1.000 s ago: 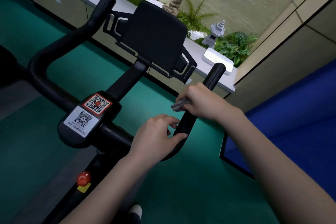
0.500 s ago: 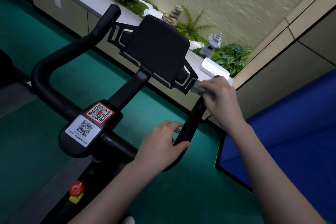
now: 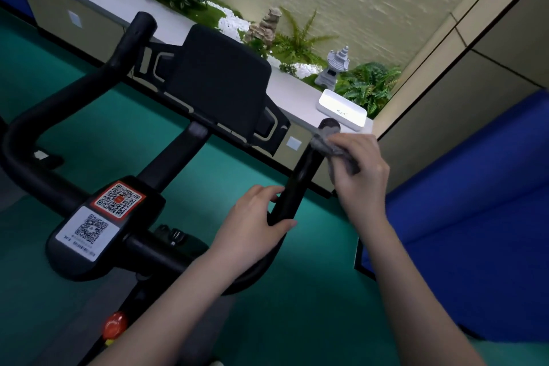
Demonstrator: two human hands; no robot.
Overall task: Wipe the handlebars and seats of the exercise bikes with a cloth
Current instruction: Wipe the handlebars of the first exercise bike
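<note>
- Fingers (image 3: 355, 142) of our right hand (image 3: 364, 178) curl round grey cloth (image 3: 328, 147), pressing it on the right handlebar horn (image 3: 300, 184) just below its tip.
- Left hand (image 3: 255, 226) grips the same horn's lower bend.
- Horn's long axis runs from the cloth down toward us, to the left hand.

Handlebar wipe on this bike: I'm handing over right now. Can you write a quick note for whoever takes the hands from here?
Right hand: holds the cloth against the right bar, just below its tip.
Left hand: grips the right bar lower, at its bend.
Done: wiping is at the right bar's top end; how clean it is, cannot tell.
Left: the left bar, with no hand on it, then the seats, none in view.
</note>
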